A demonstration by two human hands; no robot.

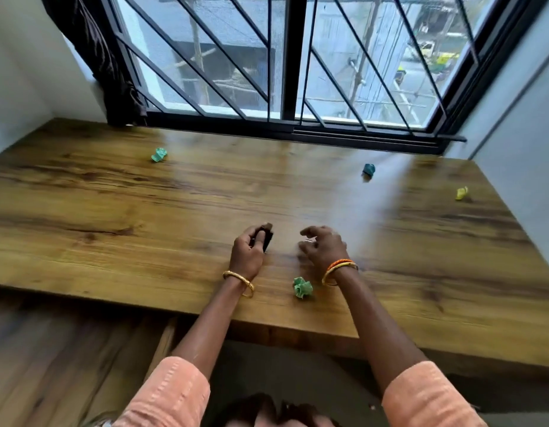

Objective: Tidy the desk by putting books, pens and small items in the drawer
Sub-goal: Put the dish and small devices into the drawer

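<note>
Dark object [265, 235] half-hidden in left hand [247, 254] grip.

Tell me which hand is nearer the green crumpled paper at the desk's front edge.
Right. The right hand hovers just beyond and slightly right of the green crumpled paper; the left hand, clutching a dark object, is farther off to its left.

This looks like a room in a home, upstairs in a built-up street. A wood-grain desk [113, 192] fills an alcove between pale walls [17, 72] to either side of the hands, and beyond the hands a barred sliding window [285, 57] with a dark curtain [113, 66] bunched at its left end looks down on neighbouring buildings and bamboo scaffolding [202, 57].
</note>
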